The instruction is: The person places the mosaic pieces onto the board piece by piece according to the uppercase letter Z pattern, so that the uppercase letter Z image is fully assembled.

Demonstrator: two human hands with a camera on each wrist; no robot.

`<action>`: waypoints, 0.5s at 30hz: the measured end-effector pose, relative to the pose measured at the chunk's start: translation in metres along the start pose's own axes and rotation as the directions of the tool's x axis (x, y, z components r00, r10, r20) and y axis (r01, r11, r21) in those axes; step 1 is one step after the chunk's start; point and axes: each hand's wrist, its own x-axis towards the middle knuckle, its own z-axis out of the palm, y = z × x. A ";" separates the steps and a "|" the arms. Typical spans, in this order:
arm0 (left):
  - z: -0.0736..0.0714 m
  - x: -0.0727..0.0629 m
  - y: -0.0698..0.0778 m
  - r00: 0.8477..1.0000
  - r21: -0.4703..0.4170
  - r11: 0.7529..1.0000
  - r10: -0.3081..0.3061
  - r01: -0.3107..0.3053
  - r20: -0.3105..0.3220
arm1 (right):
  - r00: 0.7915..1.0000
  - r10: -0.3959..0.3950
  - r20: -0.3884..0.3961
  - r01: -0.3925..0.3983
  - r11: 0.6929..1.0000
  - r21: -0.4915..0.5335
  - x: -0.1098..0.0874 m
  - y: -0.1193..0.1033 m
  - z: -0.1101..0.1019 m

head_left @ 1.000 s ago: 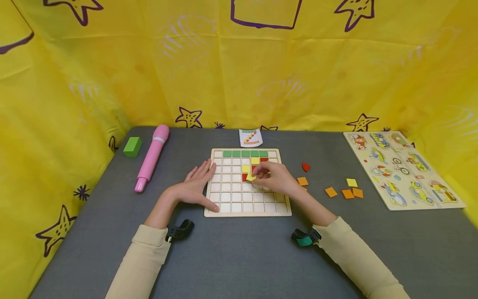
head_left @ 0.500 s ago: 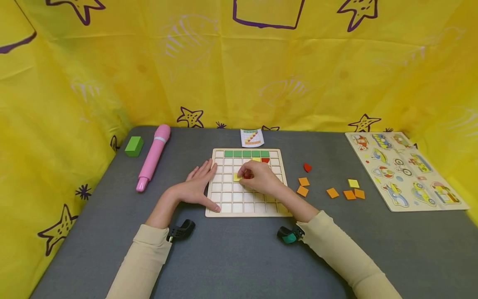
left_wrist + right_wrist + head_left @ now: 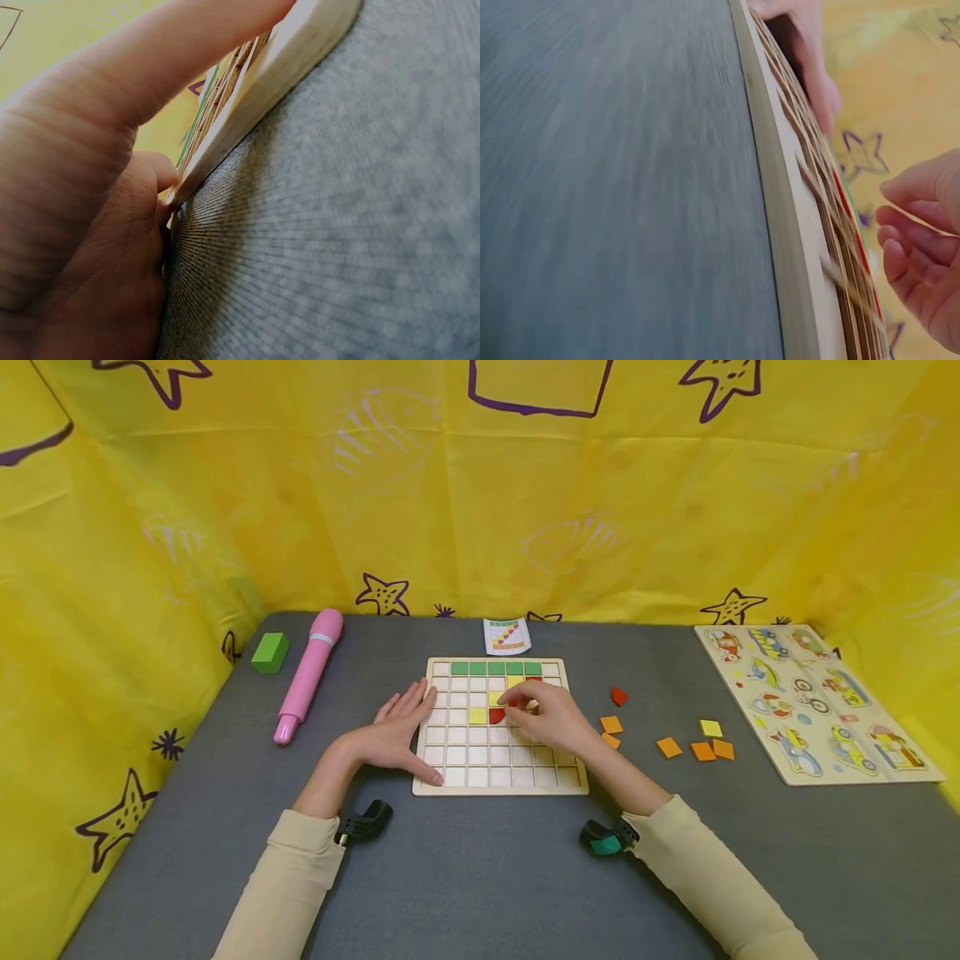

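A wooden grid board [image 3: 450, 790] with white square cells lies on the table in the head view. Green tiles [image 3: 496, 668] line its top row, and yellow and red pieces run diagonally below them. One yellow tile [image 3: 477, 716] sits left of a rounded red piece [image 3: 497, 716]. My left hand [image 3: 390, 739] rests spread along the board's left edge, thumb on the lower left corner; the left wrist view shows the thumb [image 3: 150, 67] across the rim. Above the board's middle hovers my right hand [image 3: 551, 717], fingers loosely bent, nothing between them in the right wrist view.
A small pattern card [image 3: 507, 637] lies behind the board. To the right are a red piece [image 3: 618, 696], several orange tiles [image 3: 669, 747], a yellow tile [image 3: 710, 728] and a picture puzzle board [image 3: 813, 706]. A pink microphone [image 3: 308, 677] and green block [image 3: 270, 652] lie left.
My right hand carried a yellow tile leftward, set it in a cell left of the red piece, let go, and moved back to the right. The left hand stays in place.
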 end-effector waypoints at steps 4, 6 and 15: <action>0.000 0.000 0.000 1.000 -0.005 1.000 -0.004 0.004 0.001 | 0.997 0.051 -0.056 -0.053 0.998 -0.035 -0.012 0.017 -0.019; 0.000 -0.001 -0.001 1.000 -0.002 1.000 -0.005 0.005 -0.001 | 0.994 0.082 -0.077 -0.088 0.994 -0.070 -0.018 0.025 -0.030; 0.000 0.000 -0.001 1.000 0.010 1.000 -0.001 0.001 0.001 | 0.955 0.244 -0.169 -0.278 0.935 -0.221 -0.040 0.061 -0.074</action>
